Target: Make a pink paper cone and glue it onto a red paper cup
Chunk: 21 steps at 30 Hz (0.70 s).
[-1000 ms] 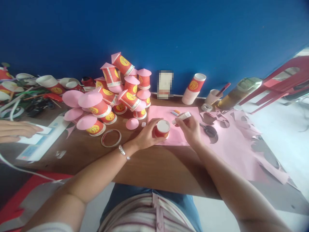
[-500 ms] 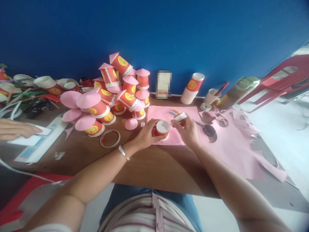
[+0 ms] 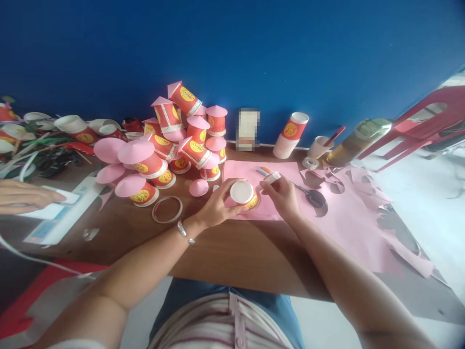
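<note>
My left hand (image 3: 218, 206) is wrapped round a red paper cup (image 3: 242, 192), whose round white base faces up. A yellow emblem shows on the cup's right side. In my right hand (image 3: 286, 198) is a white glue stick (image 3: 273, 177), gripped between thumb and fingers just right of the cup. The two appear apart. Beneath both hands lies a pink paper sheet (image 3: 232, 169). A small pink paper cone (image 3: 199, 187) rests left of the cup, and black-handled scissors (image 3: 315, 199) lie right of my right hand.
Several red cups with pink cone tops (image 3: 136, 152) are piled at left. A tape roll (image 3: 167, 209) lies before them. Stacked cups (image 3: 290, 135), a bottle (image 3: 358, 140) and cut pink paper (image 3: 356, 218) are at right. Another person's hand (image 3: 29, 196) rests over a white device at far left.
The cup has turned and tilted in my left hand, bringing its yellow emblem into view. My right hand has lowered the glue stick's visible end slightly. The view has shifted a little.
</note>
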Motion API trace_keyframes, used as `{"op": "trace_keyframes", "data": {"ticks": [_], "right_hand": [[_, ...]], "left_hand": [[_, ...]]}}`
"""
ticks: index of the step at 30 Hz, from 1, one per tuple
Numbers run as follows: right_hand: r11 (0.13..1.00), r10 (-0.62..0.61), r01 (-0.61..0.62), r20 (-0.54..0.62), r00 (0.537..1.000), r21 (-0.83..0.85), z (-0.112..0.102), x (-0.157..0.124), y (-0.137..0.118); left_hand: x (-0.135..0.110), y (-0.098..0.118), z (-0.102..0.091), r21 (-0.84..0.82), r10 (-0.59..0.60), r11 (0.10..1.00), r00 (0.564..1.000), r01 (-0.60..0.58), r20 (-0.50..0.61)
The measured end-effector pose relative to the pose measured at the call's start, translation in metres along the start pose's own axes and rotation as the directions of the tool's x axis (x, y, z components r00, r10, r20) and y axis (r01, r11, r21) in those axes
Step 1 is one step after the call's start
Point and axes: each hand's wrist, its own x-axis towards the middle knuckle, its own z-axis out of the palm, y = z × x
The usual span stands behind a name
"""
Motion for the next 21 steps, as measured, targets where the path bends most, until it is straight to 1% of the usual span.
{"op": "trace_keyframes", "data": {"ticks": [5,11,13,17,19,21], "right_hand": [[0.996,-0.006,0.005,0.014,1.000,0.087,-0.0006,0.0012,0.0011],[0.977,0.002,-0.013,0.055,0.998,0.212,-0.0026,0.0010,-0.0022],[0.962,0.005,-0.026,0.078,0.997,0.272,-0.0032,0.0004,-0.0031],[0.912,0.024,-0.068,0.113,0.993,0.405,-0.0022,-0.0018,-0.0043],[0.901,0.026,-0.074,0.116,0.993,0.428,-0.0011,-0.0032,-0.0054],[0.907,0.021,-0.066,0.114,0.993,0.417,-0.0003,-0.0046,-0.0077]], "left_hand": [[-0.0030,-0.0005,-0.0010,-0.061,-0.019,0.998,1.000,0.018,-0.007],[-0.0044,-0.0038,-0.0025,-0.045,-0.001,0.999,1.000,0.002,0.005],[-0.0035,-0.0027,-0.0031,-0.006,0.026,1.000,1.000,-0.026,0.003],[-0.0008,0.0015,-0.0018,0.139,0.101,0.985,0.995,-0.103,0.019],[0.0003,0.0031,-0.0002,0.197,0.096,0.975,0.995,-0.099,0.024],[0.0012,0.0036,0.0015,0.230,0.049,0.972,0.999,-0.052,0.021]]}}
